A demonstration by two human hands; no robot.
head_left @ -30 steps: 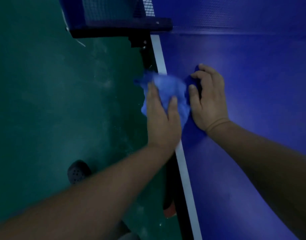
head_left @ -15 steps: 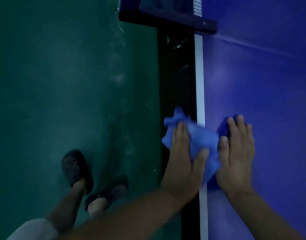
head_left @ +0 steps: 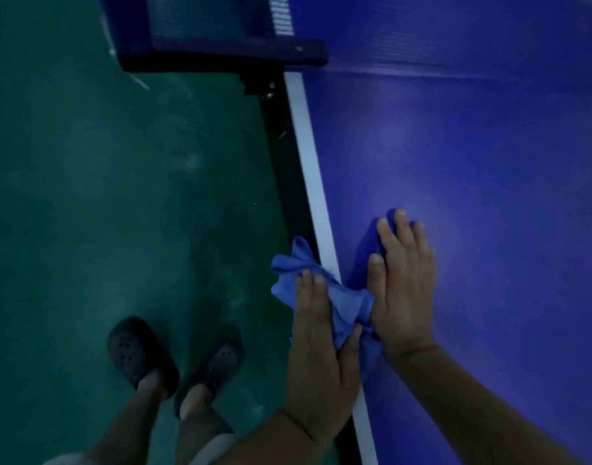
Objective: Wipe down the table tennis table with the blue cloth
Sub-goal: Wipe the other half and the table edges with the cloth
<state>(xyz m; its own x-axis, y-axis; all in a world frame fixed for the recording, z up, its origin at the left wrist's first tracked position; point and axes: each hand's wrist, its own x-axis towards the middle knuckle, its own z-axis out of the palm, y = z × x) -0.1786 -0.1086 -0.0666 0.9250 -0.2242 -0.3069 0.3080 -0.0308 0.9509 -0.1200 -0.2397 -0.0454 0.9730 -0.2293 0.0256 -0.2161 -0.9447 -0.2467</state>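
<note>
The crumpled blue cloth (head_left: 343, 298) lies bunched across the white-striped side edge of the blue table tennis table (head_left: 489, 156), part hanging over the dark rim towards the green floor (head_left: 120, 196) and part spread on the playing surface. The left hand (head_left: 318, 360) lies flat on the overhanging bunch, fingers straight and thumb against the folds, pressing rather than gripping. The right hand (head_left: 405, 290) is also flat, its straight fingers resting on the darker flap on the table. The cloth looks light, soft and limp, so it will likely bunch and slide. Broad palm pressure over its middle should control it better than a pinch at a corner.
</note>
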